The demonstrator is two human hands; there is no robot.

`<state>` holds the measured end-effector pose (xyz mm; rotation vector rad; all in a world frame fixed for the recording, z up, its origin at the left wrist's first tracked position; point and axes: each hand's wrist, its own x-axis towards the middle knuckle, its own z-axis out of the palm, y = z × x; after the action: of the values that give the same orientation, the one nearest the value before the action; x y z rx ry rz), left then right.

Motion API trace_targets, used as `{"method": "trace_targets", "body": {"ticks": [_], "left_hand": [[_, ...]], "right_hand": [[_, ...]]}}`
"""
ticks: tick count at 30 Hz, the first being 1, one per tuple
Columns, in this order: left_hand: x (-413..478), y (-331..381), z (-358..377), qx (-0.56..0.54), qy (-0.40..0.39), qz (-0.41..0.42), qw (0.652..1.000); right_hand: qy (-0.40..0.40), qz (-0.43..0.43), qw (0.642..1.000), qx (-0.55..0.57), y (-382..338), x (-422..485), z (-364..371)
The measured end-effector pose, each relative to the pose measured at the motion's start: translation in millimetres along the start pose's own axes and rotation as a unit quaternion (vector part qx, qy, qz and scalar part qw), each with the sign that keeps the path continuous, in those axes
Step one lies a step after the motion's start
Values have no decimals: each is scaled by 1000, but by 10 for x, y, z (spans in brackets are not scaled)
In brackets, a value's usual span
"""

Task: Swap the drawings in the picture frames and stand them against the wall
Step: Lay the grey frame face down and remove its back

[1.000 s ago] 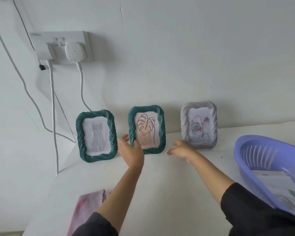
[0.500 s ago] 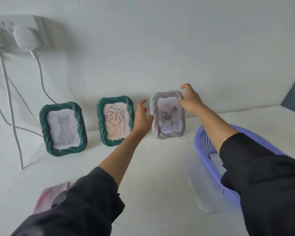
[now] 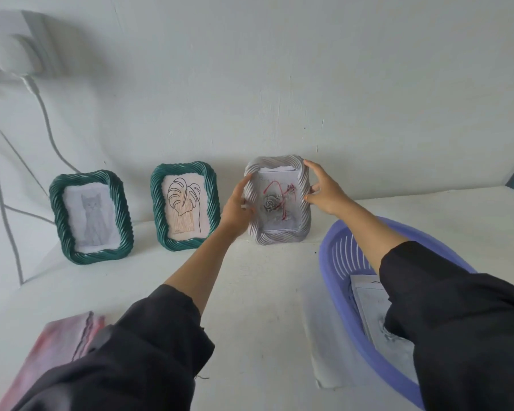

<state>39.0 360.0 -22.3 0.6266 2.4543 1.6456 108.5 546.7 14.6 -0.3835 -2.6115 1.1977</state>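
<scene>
My left hand (image 3: 235,209) and right hand (image 3: 324,191) hold the gray frame (image 3: 279,237) between them, fingers curled round its sides.

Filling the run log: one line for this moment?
left hand: holds white frame left edge | right hand: holds right edge | cat frame, leaf frame: standing at wall

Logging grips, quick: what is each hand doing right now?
Left hand: holds the grey frame by its left edge.
Right hand: holds the same frame's right edge.
</scene>
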Motion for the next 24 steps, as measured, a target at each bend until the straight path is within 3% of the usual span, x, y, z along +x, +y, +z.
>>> {"method": "trace_targets", "body": {"ticks": [11,19,24], "left_hand": [[-326,106,-436,-33,50,25,998],[-974,78,-878,-97,88,-4,991],[-1392,-19,-1147,-103,84,-43,990]], "right_hand": [[-13,-32,999,31,-474,-303,-7],[-57,70,992,88,-912,-826,277],[-126,140,966,177,-1118,-1198,594]]}}
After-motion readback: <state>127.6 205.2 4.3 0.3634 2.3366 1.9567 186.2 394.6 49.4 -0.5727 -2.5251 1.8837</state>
